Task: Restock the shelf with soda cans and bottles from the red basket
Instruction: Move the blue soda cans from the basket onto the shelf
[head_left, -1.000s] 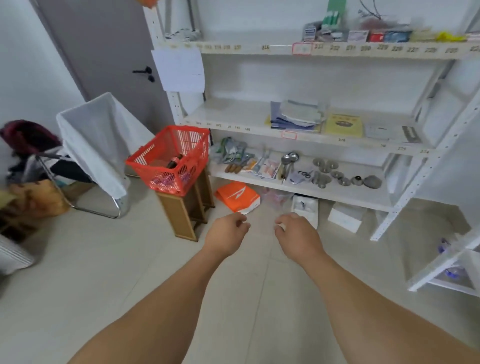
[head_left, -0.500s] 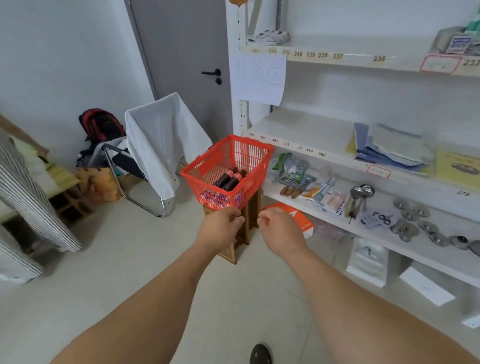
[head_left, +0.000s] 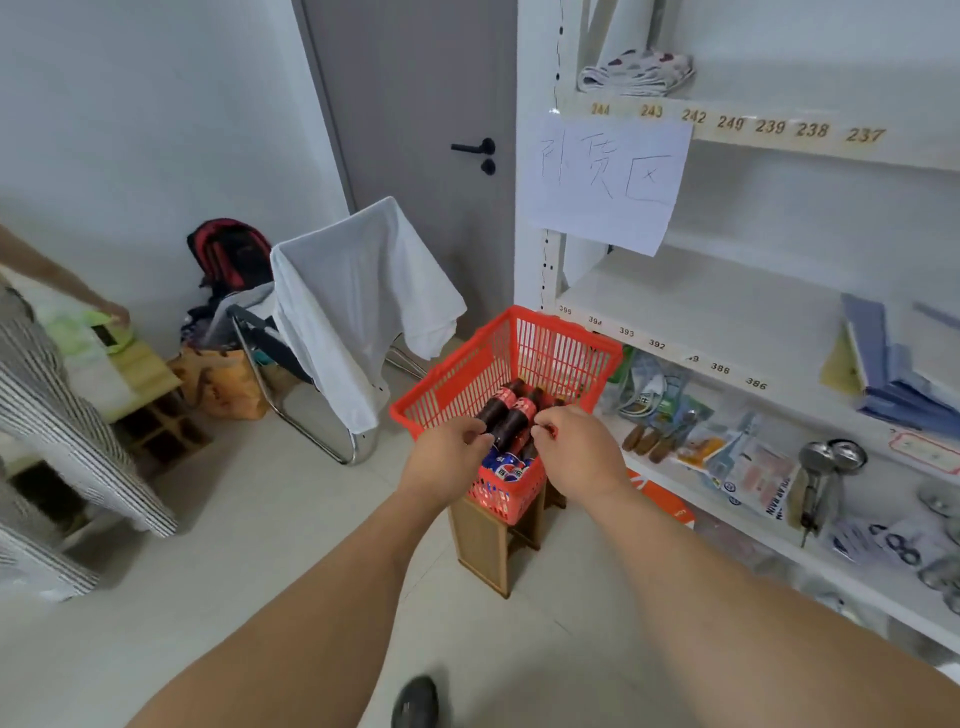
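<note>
A small wooden stool (head_left: 480, 545) stands on the tiled floor (head_left: 234, 561) and carries the red basket (head_left: 462, 384). At three o'clock from it, the white shelf (head_left: 727, 312) holds folded blue papers (head_left: 883, 374) on one board and, on the board below, packets (head_left: 748, 462) and metal ladles (head_left: 826, 462).

white cloth (head_left: 358, 306) draped over folding chair (head_left: 291, 384), red-black backpack (head_left: 228, 254) behind, grey door (head_left: 415, 130), wooden stool (head_left: 488, 545), handwritten paper sign (head_left: 608, 182), orange bag (head_left: 223, 384) on floor.
</note>
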